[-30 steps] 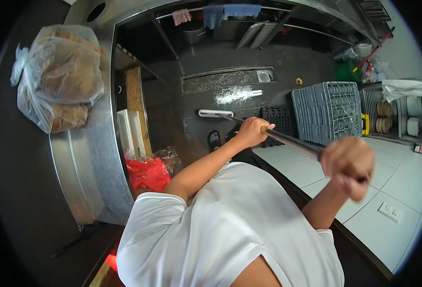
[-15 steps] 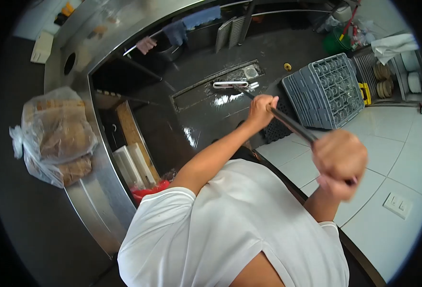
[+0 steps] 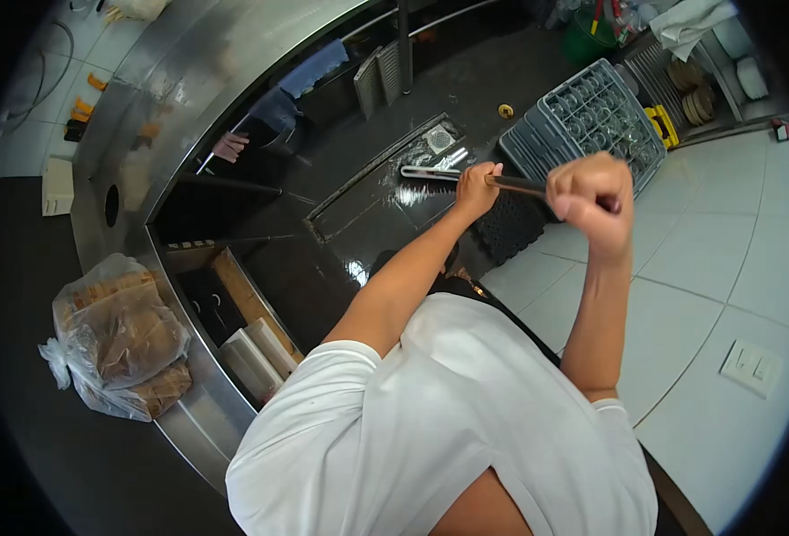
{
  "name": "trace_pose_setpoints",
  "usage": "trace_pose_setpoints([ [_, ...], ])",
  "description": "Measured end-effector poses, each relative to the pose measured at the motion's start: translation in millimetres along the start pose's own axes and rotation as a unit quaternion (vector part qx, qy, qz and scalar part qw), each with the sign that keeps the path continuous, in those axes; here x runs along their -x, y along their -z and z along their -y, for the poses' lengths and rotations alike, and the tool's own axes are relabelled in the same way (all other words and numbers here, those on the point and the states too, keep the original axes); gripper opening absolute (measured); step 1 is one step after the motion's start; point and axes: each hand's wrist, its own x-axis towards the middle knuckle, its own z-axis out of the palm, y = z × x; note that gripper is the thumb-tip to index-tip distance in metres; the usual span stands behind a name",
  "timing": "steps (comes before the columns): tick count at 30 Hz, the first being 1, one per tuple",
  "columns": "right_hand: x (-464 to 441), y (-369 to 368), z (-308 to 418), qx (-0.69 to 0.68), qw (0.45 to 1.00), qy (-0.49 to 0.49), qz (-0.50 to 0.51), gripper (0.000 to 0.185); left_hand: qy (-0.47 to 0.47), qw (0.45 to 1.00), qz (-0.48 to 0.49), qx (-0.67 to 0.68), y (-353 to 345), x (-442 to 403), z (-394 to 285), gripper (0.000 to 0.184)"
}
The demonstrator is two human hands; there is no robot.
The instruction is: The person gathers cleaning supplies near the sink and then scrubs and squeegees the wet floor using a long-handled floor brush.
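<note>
A floor squeegee with a dark pole reaches down to the wet dark floor. Its pale, narrow head rests beside the long floor drain channel. Partway along the pole, my left hand is wrapped round it. My right hand closes in a fist round the upper end, higher and nearer the camera. Part of the head lies behind my left hand and the pole.
Grey racks of glasses stand right of the channel, near a black perforated mat. A steel counter on the left bears a plastic bag of brown items. A white tiled wall and green bucket are at right.
My right hand has risen in view, and the pole now lies flatter across it. The squeegee head sits slightly lower relative to the drain. The whole view has shifted.
</note>
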Motion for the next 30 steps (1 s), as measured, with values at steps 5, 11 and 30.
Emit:
trace_pose_setpoints([
  [5, 10.3, -7.0, 50.1, 0.005, 0.991, 0.135, 0.005, 0.038, -0.108, 0.990, 0.020, 0.088, 31.5, -14.1, -61.1, 0.036],
  [11, 9.1, 7.3, 97.1, 0.020, 0.973, 0.232, 0.010, 0.026, -0.180, 0.952, 0.214, 0.128, 60.4, -19.6, -98.9, 0.025],
  [30, -172.0, -27.4, 97.3, -0.002, 0.958, 0.207, -0.198, 0.022, 0.176, 0.977, 0.123, -0.018, 325.2, -71.7, 213.0, 0.027],
])
